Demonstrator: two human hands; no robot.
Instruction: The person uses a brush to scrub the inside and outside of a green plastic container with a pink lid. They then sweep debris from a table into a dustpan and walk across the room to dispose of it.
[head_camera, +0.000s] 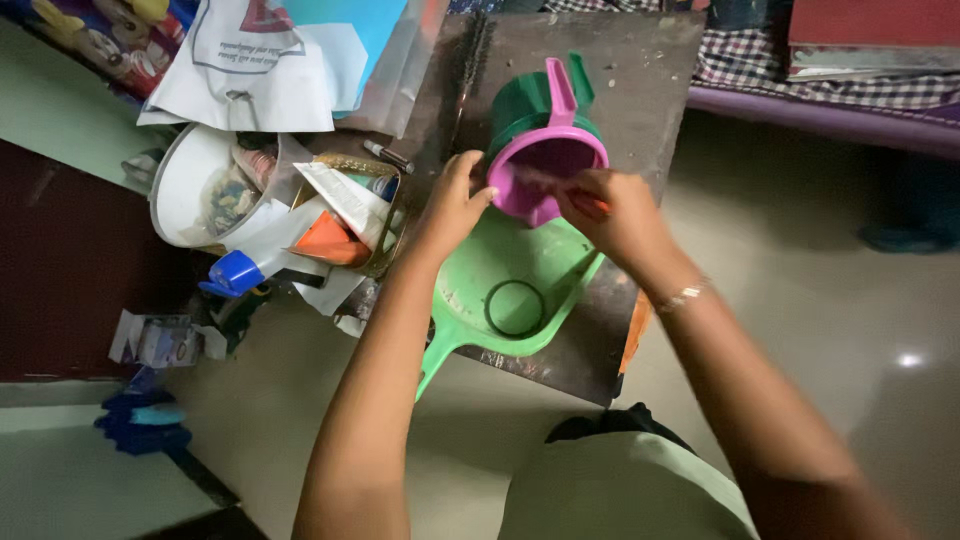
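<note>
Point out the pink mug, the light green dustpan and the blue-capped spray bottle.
pink mug (548, 160): head view, inner wall near its rim.
light green dustpan (500, 262): head view, flat pan surface.
spray bottle (236, 271): head view, blue nozzle cap.

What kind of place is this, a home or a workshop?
Probably a room in a home. A bed with a checked sheet stands by a smooth tiled floor, and the hands work on a pink mug over a dark board beside a heap of household clutter.
</note>
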